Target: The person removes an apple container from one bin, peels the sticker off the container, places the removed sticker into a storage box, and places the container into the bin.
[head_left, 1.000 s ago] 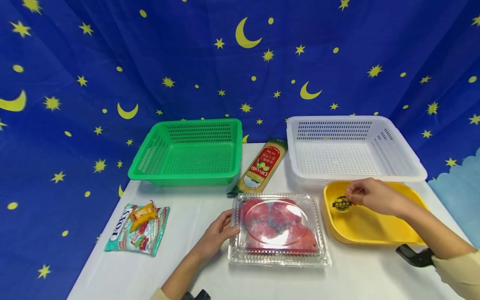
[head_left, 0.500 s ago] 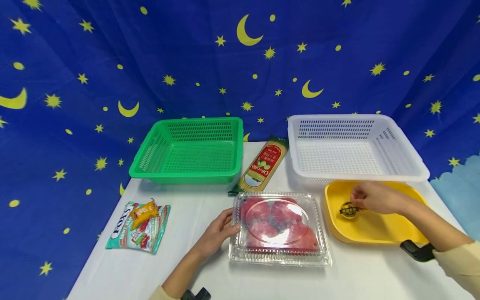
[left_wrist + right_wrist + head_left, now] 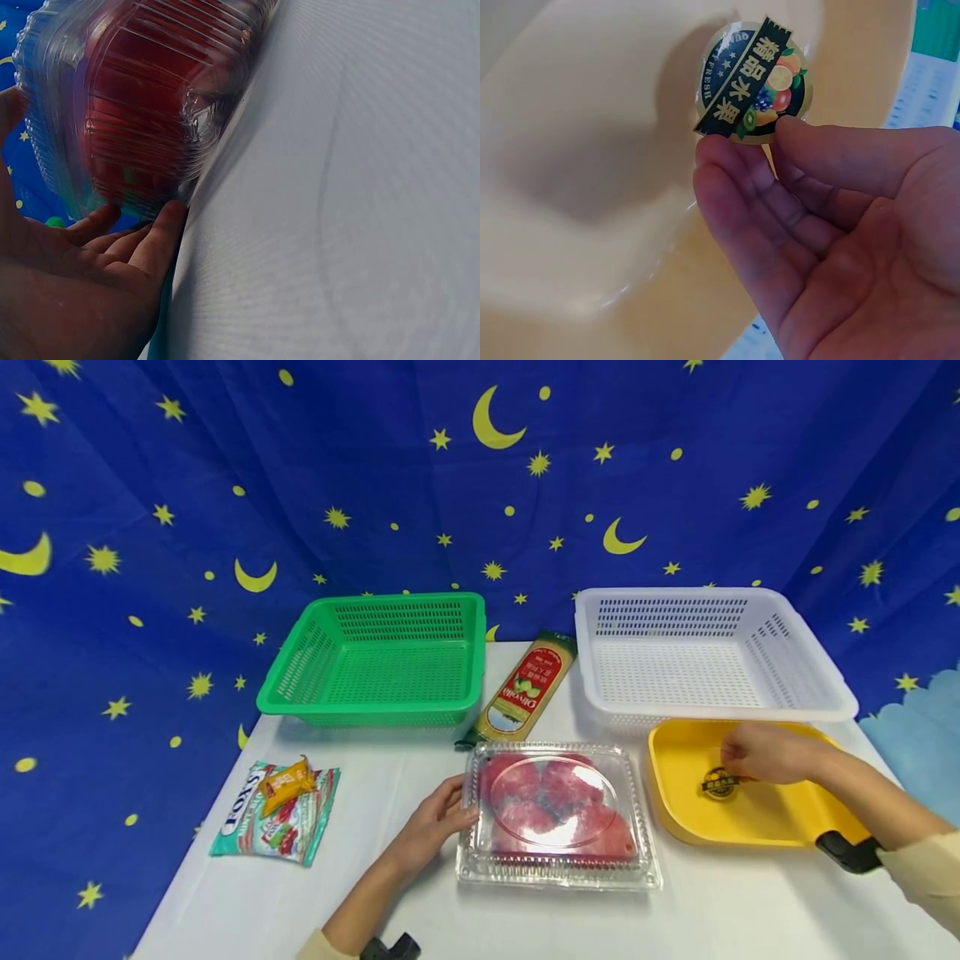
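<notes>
In the head view a clear plastic clamshell box (image 3: 558, 817) of red round fruit lies on the white table. My left hand (image 3: 435, 827) rests against its left side; in the left wrist view the fingers (image 3: 161, 240) lie along the ribbed wall, the thumb up by the rim. My right hand (image 3: 768, 753) is over the yellow basin (image 3: 802, 822), right of the box. Between thumb and fingertips it pinches a round fruit sticker (image 3: 754, 82), black and gold with a dark banner of characters and printed fruit. The sticker is held up off the basin's floor.
A green basket (image 3: 397, 672) and a white basket (image 3: 675, 672) stand at the back. A pasta packet (image 3: 521, 689) lies between them. At left, a small orange packet (image 3: 287, 785) lies on a FOX'S candy bag (image 3: 277, 827). A star-printed blue curtain (image 3: 420, 477) hangs behind.
My right hand has moved a little to the right and slightly down over the yellow basin, carrying the sticker. The left hand and the fruit box have stayed in place.
</notes>
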Demonstrator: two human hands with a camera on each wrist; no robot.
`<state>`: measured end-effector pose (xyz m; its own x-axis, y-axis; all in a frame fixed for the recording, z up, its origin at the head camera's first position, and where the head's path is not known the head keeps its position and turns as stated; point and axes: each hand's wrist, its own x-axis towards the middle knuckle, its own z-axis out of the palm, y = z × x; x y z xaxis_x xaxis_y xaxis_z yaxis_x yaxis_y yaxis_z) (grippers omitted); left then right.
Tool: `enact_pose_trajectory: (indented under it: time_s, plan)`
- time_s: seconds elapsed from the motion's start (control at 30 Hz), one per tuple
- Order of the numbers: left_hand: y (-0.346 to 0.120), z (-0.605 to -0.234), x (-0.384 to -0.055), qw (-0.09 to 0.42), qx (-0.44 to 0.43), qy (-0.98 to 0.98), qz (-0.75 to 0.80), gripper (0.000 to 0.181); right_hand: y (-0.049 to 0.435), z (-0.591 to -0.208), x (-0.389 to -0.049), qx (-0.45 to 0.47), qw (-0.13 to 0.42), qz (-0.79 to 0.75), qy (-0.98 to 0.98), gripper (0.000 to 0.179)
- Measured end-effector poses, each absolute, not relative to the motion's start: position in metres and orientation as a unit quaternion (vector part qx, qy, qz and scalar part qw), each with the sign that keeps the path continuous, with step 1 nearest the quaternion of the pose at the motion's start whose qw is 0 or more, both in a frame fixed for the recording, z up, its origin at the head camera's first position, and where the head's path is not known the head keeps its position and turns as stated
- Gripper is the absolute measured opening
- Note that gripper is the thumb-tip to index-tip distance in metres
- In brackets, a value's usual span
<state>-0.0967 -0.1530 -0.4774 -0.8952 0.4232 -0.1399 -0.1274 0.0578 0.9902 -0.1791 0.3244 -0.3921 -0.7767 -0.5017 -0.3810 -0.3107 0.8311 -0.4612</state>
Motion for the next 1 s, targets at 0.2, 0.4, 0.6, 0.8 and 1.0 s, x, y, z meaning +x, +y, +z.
enact_pose_trajectory:
  time_s: [0.2, 0.4, 0.6, 0.8, 1.0]
  plan:
    - [-0.153, -0.479, -0.098, 0.209, 0.107, 0.691, 0.684, 0.060, 0.336, -0.398, -0.182, -0.204, 0.259, -0.172, 0.928, 0.028]
    - [-0.153, -0.477, -0.097, 0.204, 0.106, 0.692, 0.684, 0.061, 0.340, -0.404, -0.184, -0.192, 0.247, -0.168, 0.935, 0.032]
    - [-0.152, -0.474, -0.096, 0.201, 0.104, 0.696, 0.681, 0.062, 0.343, -0.409, -0.184, -0.183, 0.223, -0.149, 0.946, 0.033]
    - [-0.152, -0.475, -0.096, 0.197, 0.108, 0.695, 0.684, 0.062, 0.342, -0.408, -0.183, -0.174, 0.225, -0.154, 0.946, 0.035]
    - [-0.152, -0.476, -0.096, 0.200, 0.106, 0.694, 0.683, 0.061, 0.339, -0.401, -0.183, -0.170, 0.230, -0.146, 0.947, 0.032]
